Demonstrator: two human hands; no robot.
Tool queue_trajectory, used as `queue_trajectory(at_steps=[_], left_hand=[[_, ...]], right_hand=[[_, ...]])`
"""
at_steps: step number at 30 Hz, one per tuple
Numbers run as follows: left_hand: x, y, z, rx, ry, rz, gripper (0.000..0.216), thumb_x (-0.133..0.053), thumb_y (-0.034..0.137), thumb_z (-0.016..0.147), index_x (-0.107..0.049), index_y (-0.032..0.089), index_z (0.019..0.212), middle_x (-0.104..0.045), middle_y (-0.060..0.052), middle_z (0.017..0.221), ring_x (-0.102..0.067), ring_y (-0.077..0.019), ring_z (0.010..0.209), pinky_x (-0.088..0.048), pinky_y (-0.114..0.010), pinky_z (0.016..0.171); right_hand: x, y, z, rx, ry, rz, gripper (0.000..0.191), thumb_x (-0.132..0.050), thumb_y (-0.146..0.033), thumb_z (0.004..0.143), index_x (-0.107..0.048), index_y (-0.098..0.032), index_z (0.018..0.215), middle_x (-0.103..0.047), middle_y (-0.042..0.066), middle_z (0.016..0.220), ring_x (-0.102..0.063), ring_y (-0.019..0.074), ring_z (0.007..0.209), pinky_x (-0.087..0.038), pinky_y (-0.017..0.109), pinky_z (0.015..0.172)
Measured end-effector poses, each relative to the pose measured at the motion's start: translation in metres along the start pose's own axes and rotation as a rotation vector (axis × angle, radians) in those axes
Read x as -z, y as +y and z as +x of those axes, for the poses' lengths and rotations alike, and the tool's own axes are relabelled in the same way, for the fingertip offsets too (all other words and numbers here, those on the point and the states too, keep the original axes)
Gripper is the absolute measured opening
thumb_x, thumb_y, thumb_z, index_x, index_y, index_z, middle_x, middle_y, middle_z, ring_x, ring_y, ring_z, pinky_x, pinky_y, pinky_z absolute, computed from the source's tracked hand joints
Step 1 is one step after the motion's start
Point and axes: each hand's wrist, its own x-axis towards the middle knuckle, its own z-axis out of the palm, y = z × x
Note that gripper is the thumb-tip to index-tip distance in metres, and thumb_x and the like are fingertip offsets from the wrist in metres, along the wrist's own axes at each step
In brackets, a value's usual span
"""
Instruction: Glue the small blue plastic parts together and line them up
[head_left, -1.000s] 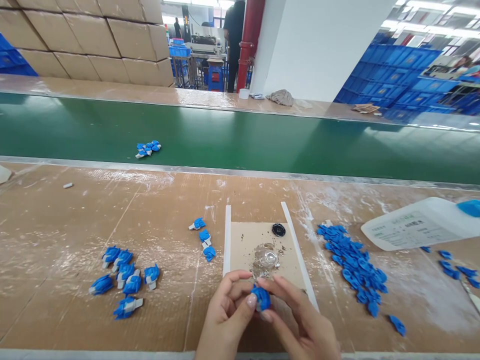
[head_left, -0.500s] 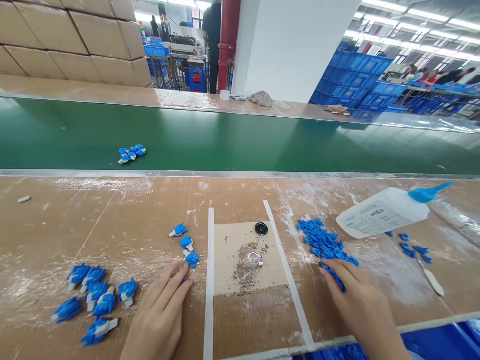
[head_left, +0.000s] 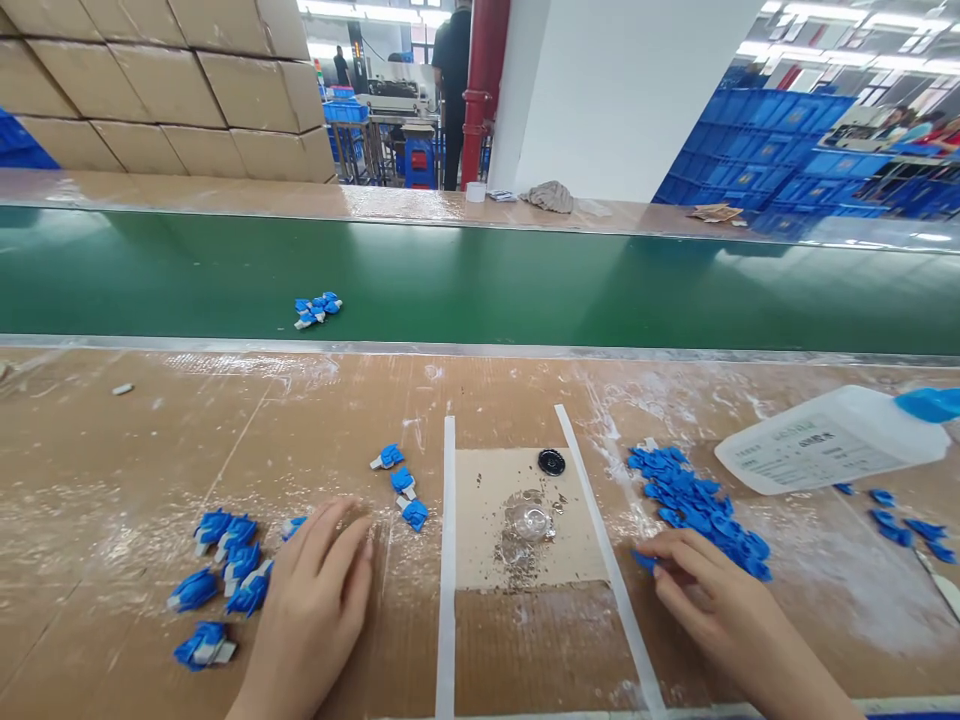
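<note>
Three chunky blue-and-white pieces [head_left: 401, 480] form a row on the shiny, film-covered brown desk [head_left: 540, 650]. Beside the left hand [head_left: 315, 590], its fingers curled and grip hidden, seven similar pieces [head_left: 240, 563] show, one partly covered. The right hand [head_left: 712, 605] pinches one thin blue piece [head_left: 643, 561] by an uncountable flat blue heap [head_left: 701, 505].
</note>
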Motion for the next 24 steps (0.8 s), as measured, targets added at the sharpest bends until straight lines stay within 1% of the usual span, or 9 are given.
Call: queue_trajectory(at_steps=[4, 7, 9, 11, 15, 17, 19, 21, 24], left_hand=[[-0.009, 0.027, 0.019, 0.014, -0.058, -0.065, 0.024, -0.053, 0.021, 0.09, -0.057, 0.015, 0.113, -0.06, -0.012, 0.102, -0.058, -0.0262, 0.09, -0.051, -0.042, 0.077], [-0.019, 0.032, 0.023, -0.004, -0.092, -0.075, 0.024, -0.051, 0.024, 0.092, -0.058, 0.016, 0.114, -0.061, -0.011, 0.099, -0.059, -0.0254, 0.088, -0.052, -0.04, 0.074], [-0.023, 0.029, 0.022, -0.032, -0.102, -0.083, 0.024, -0.047, 0.023, 0.094, -0.058, 0.016, 0.114, -0.062, -0.01, 0.097, -0.06, -0.0244, 0.086, -0.052, -0.038, 0.073], [-0.024, 0.025, 0.02, -0.048, -0.13, -0.083, 0.023, -0.044, 0.02, 0.094, -0.057, 0.017, 0.113, -0.063, -0.008, 0.094, -0.061, -0.0236, 0.084, -0.051, -0.037, 0.072], [-0.015, 0.016, 0.021, -0.065, -0.223, -0.098, 0.019, -0.044, 0.018, 0.093, -0.059, 0.018, 0.103, -0.063, -0.006, 0.089, -0.061, -0.0232, 0.081, -0.051, -0.036, 0.07], [-0.011, 0.014, 0.023, -0.055, -0.254, -0.103, 0.016, -0.047, 0.018, 0.091, -0.06, 0.018, 0.099, -0.063, -0.007, 0.089, -0.06, -0.0236, 0.081, -0.052, -0.037, 0.071], [-0.01, 0.013, 0.023, -0.04, -0.252, -0.111, 0.015, -0.049, 0.019, 0.09, -0.06, 0.018, 0.099, -0.063, -0.008, 0.093, -0.061, -0.0243, 0.085, -0.053, -0.038, 0.075], [-0.012, 0.013, 0.021, -0.04, -0.225, -0.134, 0.016, -0.048, 0.019, 0.091, -0.06, 0.017, 0.102, -0.065, -0.009, 0.097, -0.062, -0.0245, 0.089, -0.053, -0.04, 0.079], [-0.015, 0.017, 0.018, -0.037, -0.226, -0.174, 0.015, -0.047, 0.02, 0.092, -0.059, 0.016, 0.101, -0.066, -0.009, 0.095, -0.063, -0.0246, 0.087, -0.054, -0.04, 0.077]], right_hand=[[0.001, -0.016, -0.006, -0.105, 0.008, 0.139, 0.018, -0.047, -0.028, 0.092, -0.065, -0.023, 0.092, -0.068, 0.005, 0.089, -0.068, 0.0183, 0.077, -0.059, 0.027, 0.063], [0.004, -0.023, -0.012, -0.109, 0.04, 0.113, 0.019, -0.048, -0.03, 0.094, -0.065, -0.022, 0.097, -0.069, 0.006, 0.092, -0.069, 0.0187, 0.08, -0.059, 0.027, 0.066], [0.006, -0.024, -0.015, -0.024, 0.031, 0.069, 0.019, -0.049, -0.029, 0.094, -0.066, -0.024, 0.101, -0.07, 0.006, 0.099, -0.069, 0.0192, 0.088, -0.06, 0.028, 0.074], [0.006, -0.021, -0.017, 0.124, -0.004, -0.001, 0.023, -0.048, -0.025, 0.095, -0.066, -0.025, 0.109, -0.069, 0.007, 0.108, -0.068, 0.0201, 0.097, -0.059, 0.031, 0.082], [0.002, -0.008, -0.023, 0.38, -0.069, -0.192, 0.044, -0.038, -0.006, 0.088, -0.063, -0.021, 0.122, -0.068, 0.007, 0.116, -0.067, 0.0211, 0.103, -0.06, 0.034, 0.083], [-0.002, -0.003, -0.029, 0.433, -0.067, -0.267, 0.054, -0.035, 0.0, 0.083, -0.06, -0.018, 0.127, -0.067, 0.008, 0.12, -0.065, 0.0212, 0.105, -0.06, 0.033, 0.085], [-0.006, 0.001, -0.038, 0.45, -0.062, -0.321, 0.056, -0.033, 0.002, 0.082, -0.057, -0.016, 0.13, -0.065, 0.009, 0.124, -0.063, 0.022, 0.109, -0.059, 0.033, 0.087], [-0.008, 0.002, -0.044, 0.458, -0.065, -0.367, 0.054, -0.033, 0.001, 0.084, -0.056, -0.014, 0.13, -0.064, 0.01, 0.125, -0.063, 0.023, 0.111, -0.059, 0.032, 0.085], [-0.006, 0.0, -0.045, 0.46, -0.1, -0.405, 0.048, -0.032, -0.002, 0.089, -0.058, -0.013, 0.127, -0.065, 0.012, 0.121, -0.066, 0.0227, 0.105, -0.06, 0.03, 0.08]])
